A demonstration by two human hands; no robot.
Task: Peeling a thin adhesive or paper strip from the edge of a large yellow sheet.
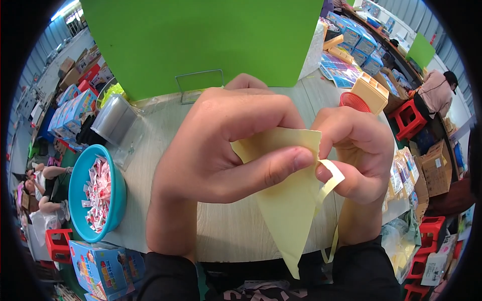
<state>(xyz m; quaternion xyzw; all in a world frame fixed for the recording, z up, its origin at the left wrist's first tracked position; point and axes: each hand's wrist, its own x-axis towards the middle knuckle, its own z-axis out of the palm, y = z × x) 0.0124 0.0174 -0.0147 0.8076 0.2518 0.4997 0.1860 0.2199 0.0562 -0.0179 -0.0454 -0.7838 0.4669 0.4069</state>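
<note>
Held up close over the bench, a pale yellow sheet folded to a downward point is pinched between both hands. The left hand is closed on it, thumb pressed flat across the front near the top edge and fingers curled behind. The right hand is also curled shut, its fingertips gripping a narrow strip that loops away from the sheet's right edge and trails down below the wrist. This looks like the peeling step, with the strip partly free; the next move probably calls for a steady pull along the edge while the left thumb keeps the sheet from twisting or tearing.

Farther left on the bench sits a blue bowl full of small red-and-white packets, with a clear plastic stack behind it. To the right stand a red basket and a yellow crate. A green board stands upright at the far edge
</note>
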